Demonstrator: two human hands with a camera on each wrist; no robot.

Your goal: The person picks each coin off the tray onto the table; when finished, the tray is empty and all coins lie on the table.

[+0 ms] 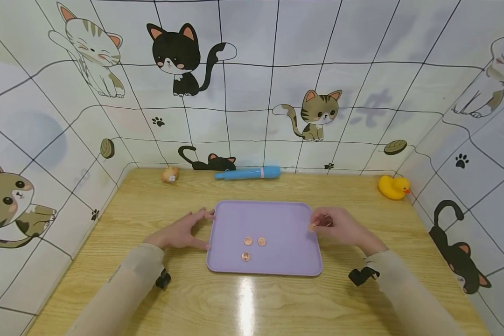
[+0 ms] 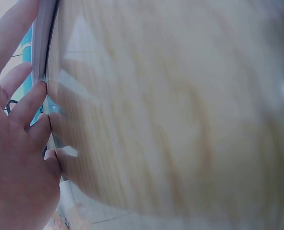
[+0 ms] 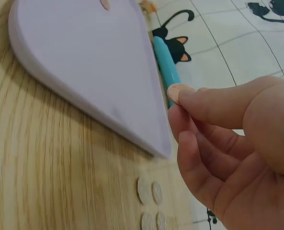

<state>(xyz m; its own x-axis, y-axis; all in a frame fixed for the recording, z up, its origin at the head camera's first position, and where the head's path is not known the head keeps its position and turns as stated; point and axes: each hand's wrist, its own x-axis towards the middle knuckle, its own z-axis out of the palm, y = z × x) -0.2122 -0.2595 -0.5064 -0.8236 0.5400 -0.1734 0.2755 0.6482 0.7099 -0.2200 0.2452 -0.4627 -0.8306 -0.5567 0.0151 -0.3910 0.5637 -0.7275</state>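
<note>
A copper coin [image 3: 179, 92] is pinched between the thumb and forefinger of my right hand [image 1: 339, 227], over the right edge of a purple tray [image 1: 273, 219]. Three other copper coins lie on the tray: one toward the front [image 1: 246, 256] and two side by side behind it [image 1: 248, 241], [image 1: 262, 241]. My left hand [image 1: 182, 232] rests at the tray's left edge, thumb and fingers spread along the rim. Several silver coins [image 3: 157, 192] sit on the table near my right hand in the right wrist view; the hand covers them in the head view.
Along the back of the wooden table [image 1: 185, 298] lie a small tan toy [image 1: 170, 174], a blue pen-shaped thing [image 1: 248, 174] and a yellow rubber duck [image 1: 393, 187]. Cat-print walls [image 1: 252, 84] enclose the back and both sides.
</note>
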